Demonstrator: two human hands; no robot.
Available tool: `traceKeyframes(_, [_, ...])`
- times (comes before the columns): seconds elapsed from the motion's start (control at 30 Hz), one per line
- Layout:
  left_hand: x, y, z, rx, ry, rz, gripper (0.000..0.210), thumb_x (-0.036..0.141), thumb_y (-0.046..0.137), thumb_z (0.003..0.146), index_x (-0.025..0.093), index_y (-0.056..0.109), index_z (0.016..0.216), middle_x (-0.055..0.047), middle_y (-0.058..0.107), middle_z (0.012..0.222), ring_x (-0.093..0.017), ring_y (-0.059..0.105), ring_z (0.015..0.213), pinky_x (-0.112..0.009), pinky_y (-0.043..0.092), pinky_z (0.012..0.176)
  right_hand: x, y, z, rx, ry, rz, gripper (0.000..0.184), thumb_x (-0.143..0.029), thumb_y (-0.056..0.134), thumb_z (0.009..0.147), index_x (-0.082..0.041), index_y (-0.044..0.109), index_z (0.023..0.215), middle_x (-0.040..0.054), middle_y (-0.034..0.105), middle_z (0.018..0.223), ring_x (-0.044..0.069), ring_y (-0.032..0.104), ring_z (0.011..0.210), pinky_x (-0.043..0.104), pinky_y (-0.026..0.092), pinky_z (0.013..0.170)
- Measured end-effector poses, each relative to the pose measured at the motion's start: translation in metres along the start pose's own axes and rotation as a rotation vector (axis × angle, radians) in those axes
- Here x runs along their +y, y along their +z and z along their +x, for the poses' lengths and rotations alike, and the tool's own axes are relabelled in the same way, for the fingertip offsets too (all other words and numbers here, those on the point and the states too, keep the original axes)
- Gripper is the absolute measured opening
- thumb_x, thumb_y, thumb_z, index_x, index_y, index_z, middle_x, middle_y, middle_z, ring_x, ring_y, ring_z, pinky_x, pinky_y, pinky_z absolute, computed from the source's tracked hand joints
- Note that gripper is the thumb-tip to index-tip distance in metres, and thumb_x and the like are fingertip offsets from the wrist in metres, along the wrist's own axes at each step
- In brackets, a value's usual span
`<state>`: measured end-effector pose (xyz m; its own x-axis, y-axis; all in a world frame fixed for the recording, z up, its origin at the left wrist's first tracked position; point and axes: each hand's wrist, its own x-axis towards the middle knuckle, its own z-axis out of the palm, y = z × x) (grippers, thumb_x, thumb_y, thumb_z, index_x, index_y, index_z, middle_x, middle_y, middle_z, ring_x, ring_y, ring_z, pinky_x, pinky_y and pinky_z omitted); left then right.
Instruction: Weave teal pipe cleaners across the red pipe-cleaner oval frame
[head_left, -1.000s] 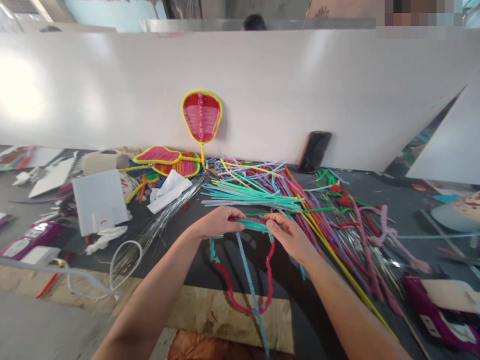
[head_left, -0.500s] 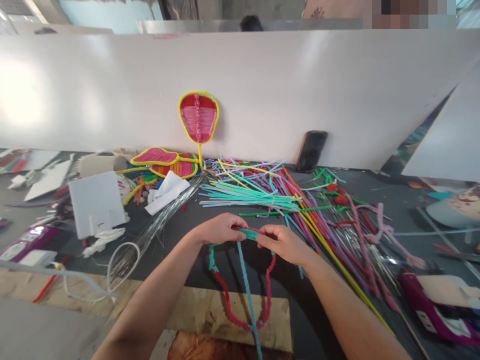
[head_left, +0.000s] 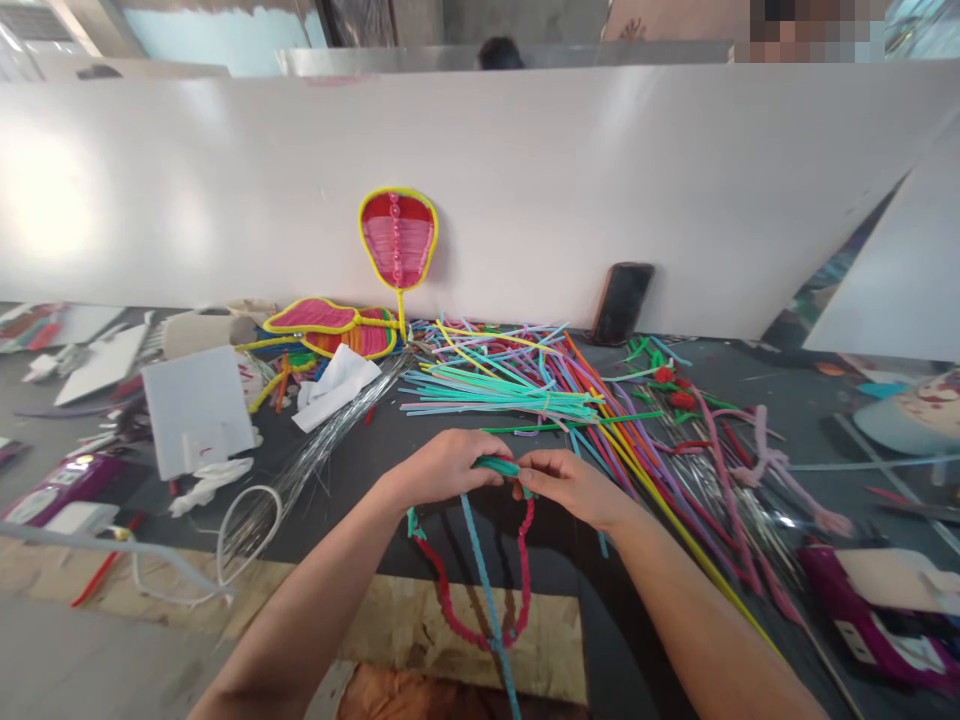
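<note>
Between my hands is a loop of fuzzy pipe cleaners, its lower curve a red pipe cleaner and its top wrapped in a teal pipe cleaner. My left hand grips the left part of the teal stretch. On the right end, the thumb and fingers of my right hand pinch the same teal piece. A light-blue pipe cleaner runs down through the loop and past its bottom. The fingertips partly hide the wrapped section.
Bundled teal pipe cleaners lie beyond my hands, with many coloured ones to the right. A pink-and-yellow fan shape stands against the white board. A phone leans there too. Purple glue guns and wires lie at the sides.
The loop has shifted left and tilted, its bottom rising slightly. My left hand has turned a little over the teal stretch; both hands keep their grip.
</note>
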<state>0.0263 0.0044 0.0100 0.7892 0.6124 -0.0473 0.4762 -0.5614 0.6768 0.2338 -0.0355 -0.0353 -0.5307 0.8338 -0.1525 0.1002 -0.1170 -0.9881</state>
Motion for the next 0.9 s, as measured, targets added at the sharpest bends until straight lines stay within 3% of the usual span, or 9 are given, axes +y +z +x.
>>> traceKeyframes(0.17, [-0.004, -0.002, 0.0, -0.02, -0.018, -0.045, 0.022, 0.029, 0.059, 0.081, 0.021, 0.063, 0.101, 0.0, 0.067, 0.098, -0.015, 0.06, 0.089, -0.02, 0.039, 0.077, 0.002, -0.009, 0.0, 0.023, 0.04, -0.023, 0.033, -0.047, 0.054, 0.084, -0.016, 0.065, 0.091, 0.001, 0.06, 0.077, 0.013, 0.052, 0.071, 0.026, 0.04, 0.069])
traceKeyframes(0.37, [-0.004, -0.003, 0.0, -0.028, -0.013, -0.073, 0.021, 0.029, 0.059, 0.081, 0.02, 0.065, 0.1, 0.0, 0.068, 0.097, -0.014, 0.061, 0.088, -0.019, 0.039, 0.076, 0.002, -0.016, -0.001, 0.032, 0.024, -0.106, 0.024, -0.04, 0.059, 0.08, -0.016, 0.064, 0.082, -0.0002, 0.057, 0.074, 0.013, 0.05, 0.071, 0.025, 0.038, 0.067])
traceKeyframes(0.63, [-0.004, -0.001, 0.0, -0.026, -0.016, -0.05, 0.02, 0.031, 0.055, 0.084, 0.019, 0.066, 0.096, 0.0, 0.068, 0.09, -0.013, 0.061, 0.081, -0.018, 0.039, 0.071, 0.001, -0.016, -0.002, 0.033, 0.016, -0.162, 0.022, -0.038, 0.057, 0.081, -0.016, 0.063, 0.079, -0.0002, 0.058, 0.073, 0.013, 0.05, 0.071, 0.024, 0.039, 0.067])
traceKeyframes(0.8, [-0.003, 0.0, 0.0, -0.015, -0.018, -0.051, 0.02, 0.031, 0.054, 0.084, 0.019, 0.066, 0.096, 0.0, 0.068, 0.09, -0.013, 0.061, 0.081, -0.019, 0.039, 0.072, -0.001, -0.012, -0.002, 0.021, -0.014, -0.1, 0.026, -0.04, 0.058, 0.081, -0.017, 0.064, 0.092, 0.0021, 0.062, 0.085, 0.015, 0.054, 0.078, 0.026, 0.041, 0.071])
traceKeyframes(0.9, [-0.003, 0.0, 0.0, -0.018, -0.023, -0.047, 0.02, 0.031, 0.054, 0.084, 0.019, 0.066, 0.096, 0.0, 0.069, 0.091, -0.013, 0.061, 0.082, -0.019, 0.039, 0.072, -0.003, -0.009, -0.002, 0.037, -0.013, -0.155, 0.027, -0.041, 0.061, 0.078, -0.018, 0.065, 0.091, 0.0007, 0.062, 0.08, 0.014, 0.053, 0.071, 0.025, 0.04, 0.066])
